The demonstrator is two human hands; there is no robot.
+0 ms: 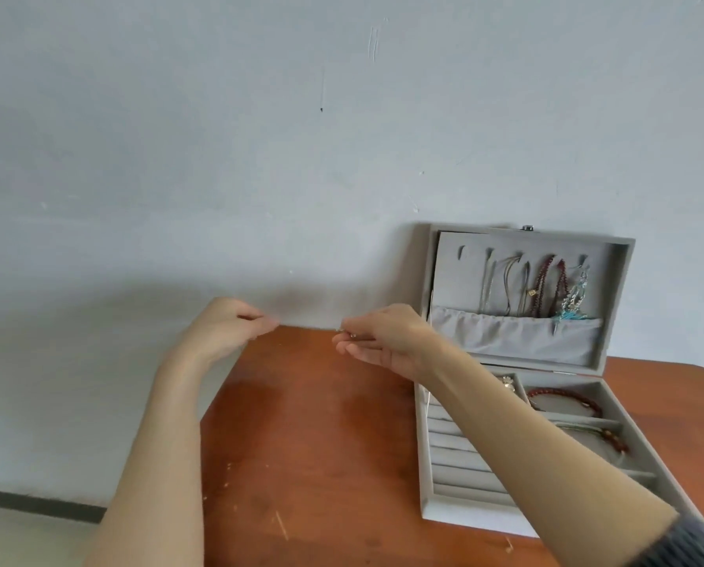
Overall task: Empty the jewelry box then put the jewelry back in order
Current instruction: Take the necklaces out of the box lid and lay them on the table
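Observation:
A grey velvet jewelry box (pixel 428 510) stands open at the right of the wooden table (pixel 309 444), its lid (pixel 618 304) leaning on the wall. Several necklaces (pixel 546 286) hang inside the lid above a fabric pocket. A dark red bead bracelet (pixel 567 399) and a second beaded cord (pixel 605 435) lie in the right compartments. Ring rolls fill the left part, with small pale pieces (pixel 505 381) at their back. My right hand (pixel 383 337) pinches a tiny silvery piece (pixel 348 333) above the table's far edge. My left hand (pixel 229 327) hovers left of it, fingertips pinched together; any thin chain between the hands is too fine to see.
A pale blue-grey wall (pixel 260 157) rises directly behind the table. The table's left edge runs diagonally, with the floor and a dark skirting strip (pixel 35 505) beyond it. Bare scratched wood lies left of the box.

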